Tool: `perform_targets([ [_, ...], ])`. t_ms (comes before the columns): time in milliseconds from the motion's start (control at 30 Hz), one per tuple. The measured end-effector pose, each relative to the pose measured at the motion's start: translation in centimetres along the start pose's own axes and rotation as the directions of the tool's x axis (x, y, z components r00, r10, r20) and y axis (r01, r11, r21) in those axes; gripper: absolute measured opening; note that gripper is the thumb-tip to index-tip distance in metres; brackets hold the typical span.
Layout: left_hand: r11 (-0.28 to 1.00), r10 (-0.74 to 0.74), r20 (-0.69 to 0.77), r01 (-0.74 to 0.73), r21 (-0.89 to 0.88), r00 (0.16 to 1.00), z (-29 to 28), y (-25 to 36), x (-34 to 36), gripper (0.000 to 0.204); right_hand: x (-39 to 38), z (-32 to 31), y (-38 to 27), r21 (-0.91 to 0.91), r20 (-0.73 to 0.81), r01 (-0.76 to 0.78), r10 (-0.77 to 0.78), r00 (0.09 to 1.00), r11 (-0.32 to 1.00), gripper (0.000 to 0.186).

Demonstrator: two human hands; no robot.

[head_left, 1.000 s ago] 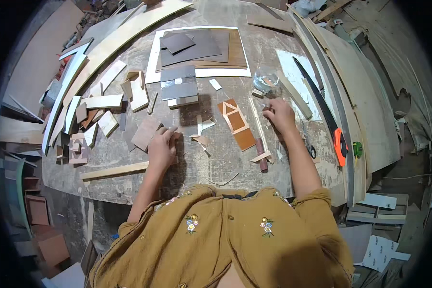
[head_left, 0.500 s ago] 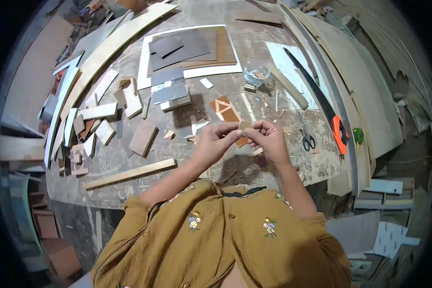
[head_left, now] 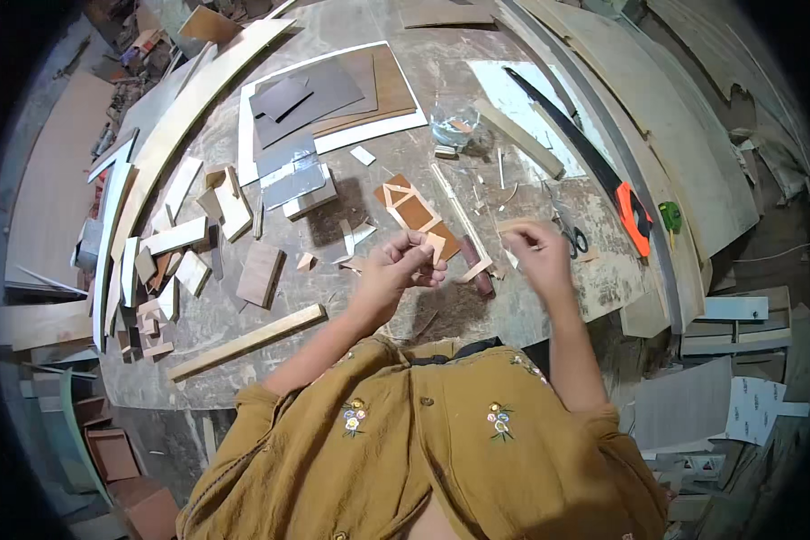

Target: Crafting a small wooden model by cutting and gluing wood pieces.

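My left hand [head_left: 394, 270] pinches a small, pale wood piece [head_left: 435, 245] between thumb and fingers. Just beyond it lies a brown panel [head_left: 414, 214] with thin pale strips forming a triangle pattern on top. My right hand [head_left: 542, 256] hovers to the right with bent fingers apart, its fingertips by a thin wood strip [head_left: 515, 223] on the table; I see nothing held in it. Between my hands, a dark reddish stick [head_left: 475, 265] lies with a small pale strip across it. A long narrow pale strip [head_left: 459, 211] runs away from there.
Scissors [head_left: 574, 236] and an orange-handled saw [head_left: 634, 220] lie on the right, beside a green tape measure [head_left: 670, 216]. A clear bowl [head_left: 453, 128] stands farther back. Wood offcuts [head_left: 182, 236] cover the left side; a wood bar [head_left: 247, 342] lies near the front edge.
My hands were together on a small piece; they have parted. The left keeps the pale piece, while the right has moved away to the right. The view has shifted slightly.
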State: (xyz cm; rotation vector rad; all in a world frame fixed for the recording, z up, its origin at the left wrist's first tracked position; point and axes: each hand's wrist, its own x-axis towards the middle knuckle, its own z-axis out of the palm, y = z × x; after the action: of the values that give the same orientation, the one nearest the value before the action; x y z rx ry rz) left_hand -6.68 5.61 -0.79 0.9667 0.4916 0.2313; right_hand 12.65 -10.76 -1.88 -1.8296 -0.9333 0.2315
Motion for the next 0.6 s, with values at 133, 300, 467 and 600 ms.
perform_targets([
  [133, 1.000, 0.009, 0.001, -0.009, -0.022, 1.000, -0.2, 0.1, -0.3, 0.012, 0.7, -5.1, 5.4, -0.696, -0.193, -0.156, 0.026, 0.981, 0.701, 0.028],
  [300, 0.999, 0.023, -0.001, -0.023, -0.038, 1.000, -1.1, -0.1, 0.0, 0.018, -0.7, -6.7, 8.8, -0.756, -0.181, -0.259, 0.189, 0.965, 0.601, 0.035],
  [467, 0.994, 0.001, -0.006, -0.002, -0.105, 1.000, -0.8, 0.2, 0.0, 0.022, -0.3, -7.0, 8.7, -0.808, -0.149, -0.207, 0.149, 0.978, 0.552, 0.035],
  [600, 0.993, -0.004, -0.017, 0.002, -0.115, 1.000, -0.7, 1.0, -0.4, 0.016, 1.4, -7.4, 6.3, -0.856, 0.000, -0.145, 0.282, 0.959, 0.496, 0.039],
])
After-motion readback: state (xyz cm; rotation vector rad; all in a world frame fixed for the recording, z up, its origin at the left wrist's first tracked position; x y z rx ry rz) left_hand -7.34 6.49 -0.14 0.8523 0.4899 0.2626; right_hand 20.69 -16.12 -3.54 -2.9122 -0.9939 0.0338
